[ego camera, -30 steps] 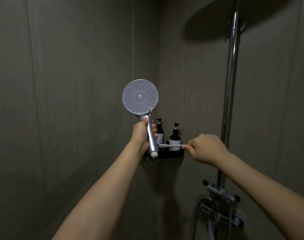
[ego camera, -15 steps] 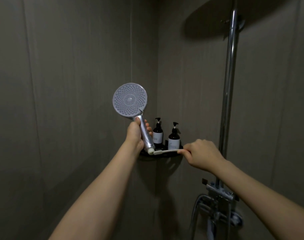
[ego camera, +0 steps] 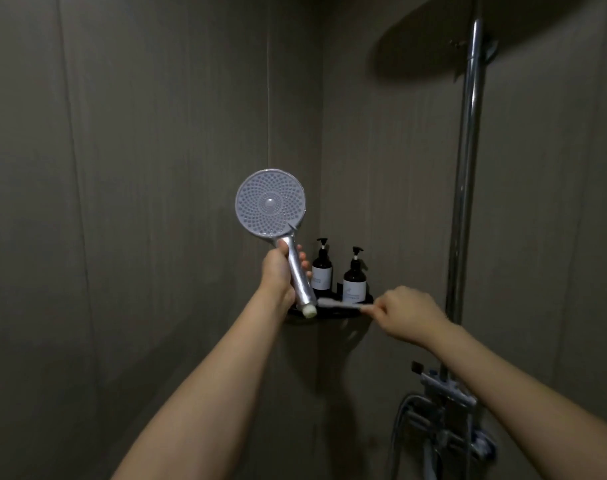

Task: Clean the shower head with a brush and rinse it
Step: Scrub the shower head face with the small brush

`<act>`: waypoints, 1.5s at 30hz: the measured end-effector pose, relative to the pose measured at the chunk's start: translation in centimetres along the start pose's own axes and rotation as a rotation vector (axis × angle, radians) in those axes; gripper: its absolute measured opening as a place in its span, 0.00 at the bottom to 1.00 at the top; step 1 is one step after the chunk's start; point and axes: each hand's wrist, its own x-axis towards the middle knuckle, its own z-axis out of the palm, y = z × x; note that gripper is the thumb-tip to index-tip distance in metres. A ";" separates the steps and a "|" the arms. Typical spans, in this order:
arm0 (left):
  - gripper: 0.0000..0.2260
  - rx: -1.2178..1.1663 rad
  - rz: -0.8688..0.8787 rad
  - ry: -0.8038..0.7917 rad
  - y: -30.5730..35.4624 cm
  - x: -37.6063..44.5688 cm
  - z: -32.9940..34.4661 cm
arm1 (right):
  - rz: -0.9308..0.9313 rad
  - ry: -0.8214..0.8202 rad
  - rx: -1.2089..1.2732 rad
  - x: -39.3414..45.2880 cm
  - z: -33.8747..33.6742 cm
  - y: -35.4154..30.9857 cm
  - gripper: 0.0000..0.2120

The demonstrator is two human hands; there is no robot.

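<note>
Head view: left hand (ego camera: 278, 275) grips the shower head (ego camera: 270, 204) by its slick chrome handle; at four o'clock, right hand (ego camera: 407, 315) pinches a light, stiff toothbrush (ego camera: 336, 304).

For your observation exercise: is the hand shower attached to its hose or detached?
Detached. The shower head is held by the left hand, and the handle's bare white end shows no hose.

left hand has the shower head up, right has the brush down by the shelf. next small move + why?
Probably lift the brush up and left onto the nozzle face of the shower head. The left hand holds its handle with the face toward the camera, while the right hand pinches the brush low at the corner shelf, bristle end beside the handle's bottom, not touching the face.
</note>
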 end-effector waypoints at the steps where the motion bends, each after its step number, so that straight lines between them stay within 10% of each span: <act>1: 0.18 -0.009 0.000 -0.009 0.1 0.0 -0.1 | 0.047 0.028 0.030 0.0 -0.5 0.7 0.21; 14: 0.36 0.117 -0.042 -0.195 -2.0 -0.7 0.4 | 0.070 0.173 0.266 3.8 -1.7 -1.5 0.22; 21: 0.20 0.319 -0.007 -0.158 -2.9 -0.9 0.9 | 0.358 0.454 0.417 5.6 -3.7 -0.7 0.21; 24: 0.09 0.388 0.071 -0.152 -3.4 -1.1 1.0 | 0.317 0.329 0.326 5.4 -3.7 -1.6 0.20; 28: 0.08 0.393 0.063 -0.140 -3.4 -1.5 0.9 | 0.422 0.566 0.480 5.3 -5.2 0.0 0.19; 32: 0.09 0.414 0.071 -0.133 -3.4 -1.8 1.3 | 0.293 0.316 0.384 5.0 -4.9 -1.9 0.21; 45: 0.11 0.511 0.094 -0.123 -3.6 -2.4 0.9 | 0.298 0.554 0.355 4.9 -6.6 -2.1 0.23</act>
